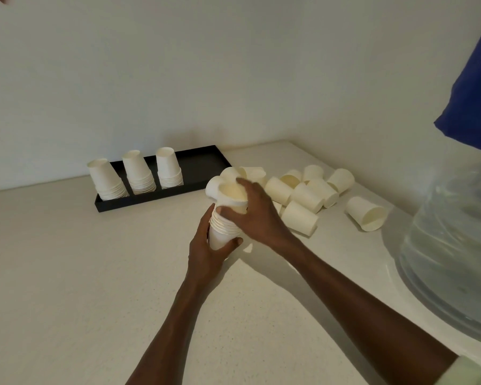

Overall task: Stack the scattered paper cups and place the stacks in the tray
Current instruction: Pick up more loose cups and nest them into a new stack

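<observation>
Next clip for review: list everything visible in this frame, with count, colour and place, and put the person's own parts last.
tray: one, black, on the counter against the wall, left of centre.
stacks in tray: three, white, upside down, in the tray's left part.
held stack: one, white, mouth up, above the counter, centre.
loose cups: about a dozen, white, on their sides on the counter at right, exact count unclear.
water bottle: one, clear, at the right edge.
blue cloth: one, upper right.
counter: one, off-white, speckled.
wall: pale, behind.
left hand: grips the held stack's lower part.
right hand: grips the stack's top.
</observation>
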